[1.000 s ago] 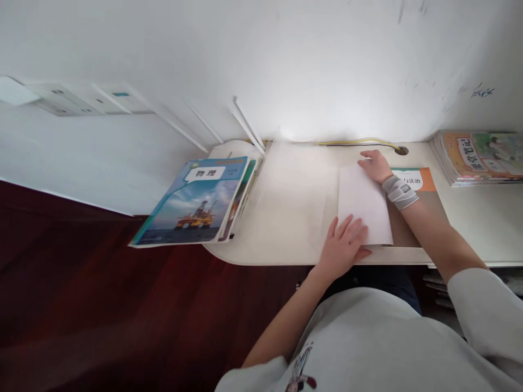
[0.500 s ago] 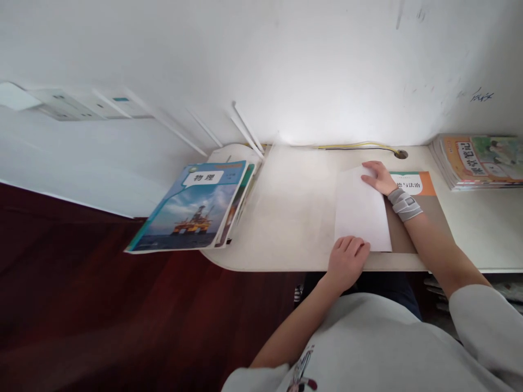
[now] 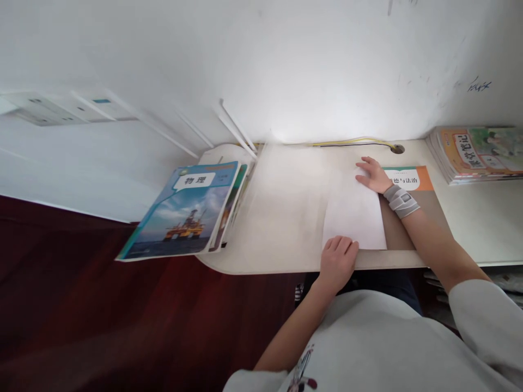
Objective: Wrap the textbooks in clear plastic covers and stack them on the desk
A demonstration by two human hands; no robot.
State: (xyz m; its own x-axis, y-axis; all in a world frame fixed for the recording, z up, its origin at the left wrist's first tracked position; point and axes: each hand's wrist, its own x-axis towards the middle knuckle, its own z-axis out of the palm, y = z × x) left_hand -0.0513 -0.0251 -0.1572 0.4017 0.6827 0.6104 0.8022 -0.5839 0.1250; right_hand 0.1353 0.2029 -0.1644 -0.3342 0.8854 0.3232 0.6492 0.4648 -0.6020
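White wall backs the counter [image 3: 286, 218]. Both hands lie flat and open on a paper sheet [image 3: 354, 209]: left hand [image 3: 337, 260] at six o'clock, right hand [image 3: 372, 175] at one, over a book [image 3: 412, 201].

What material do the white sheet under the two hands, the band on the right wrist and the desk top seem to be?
White sheet: thin matte paper, it seems; it lies flat with sharp straight edges. Wrist band: grey fabric, probably elastic, with stitched strips wrapped tight. Desk top: cream laminate or painted board, smooth with a faint sheen; which one is unclear.
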